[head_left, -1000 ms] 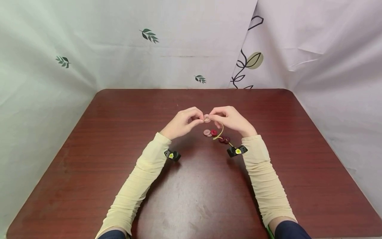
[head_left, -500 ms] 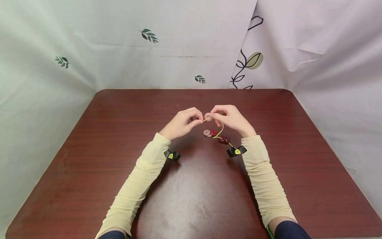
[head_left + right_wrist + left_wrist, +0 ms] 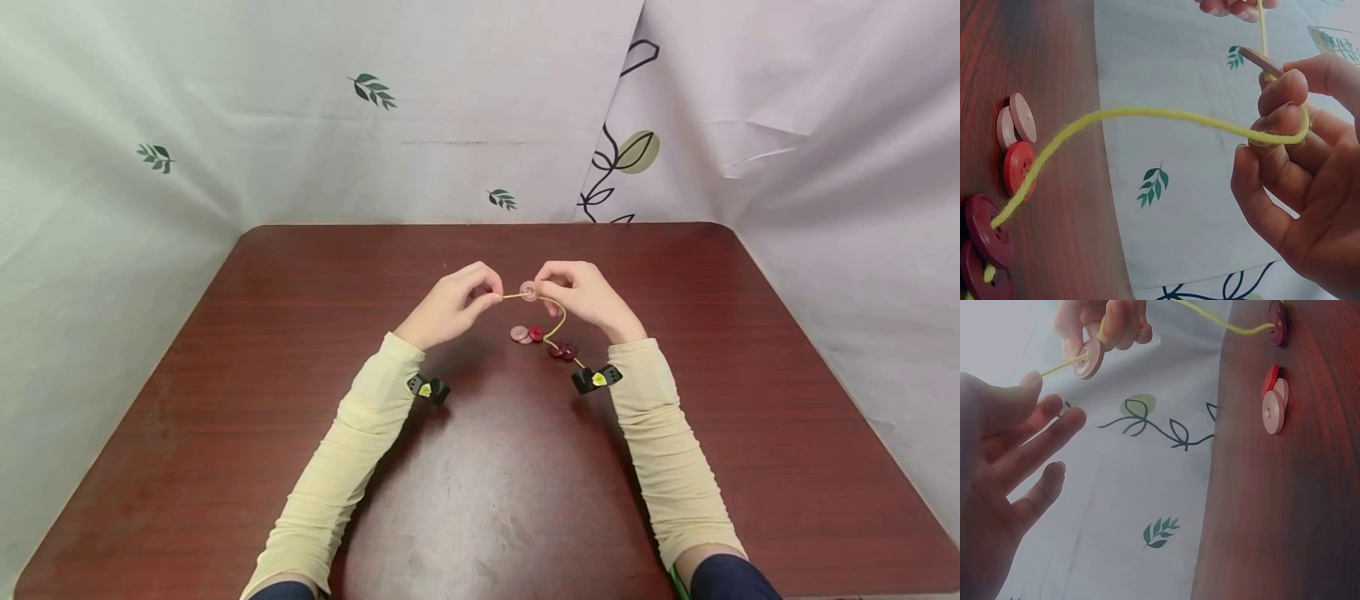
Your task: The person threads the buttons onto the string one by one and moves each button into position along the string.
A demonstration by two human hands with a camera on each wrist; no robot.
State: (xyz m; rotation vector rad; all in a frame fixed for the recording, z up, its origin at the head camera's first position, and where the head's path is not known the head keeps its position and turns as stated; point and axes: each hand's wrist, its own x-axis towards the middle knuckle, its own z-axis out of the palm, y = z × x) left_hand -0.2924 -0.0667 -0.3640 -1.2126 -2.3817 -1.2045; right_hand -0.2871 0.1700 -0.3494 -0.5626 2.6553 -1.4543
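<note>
A pale pink button is held above the table between thumb and finger of my right hand. Yellow yarn runs through this button. My left hand pinches the yarn's end to the left of it, and that stretch is taut. From the right hand the yarn curves down to two dark maroon buttons threaded on it, which lie on the table. Beside them sit a red button and two pale pink buttons, one overlapping the other.
The dark red-brown wooden table spreads around both arms. A white cloth with leaf prints hangs behind its far edge and at the sides. A black wrist camera sits under the right wrist, close to the maroon buttons.
My left hand has drawn slightly left with the yarn end, lengthening the stretch that shows beyond the button. The right hand and its button have shifted slightly right and away.
</note>
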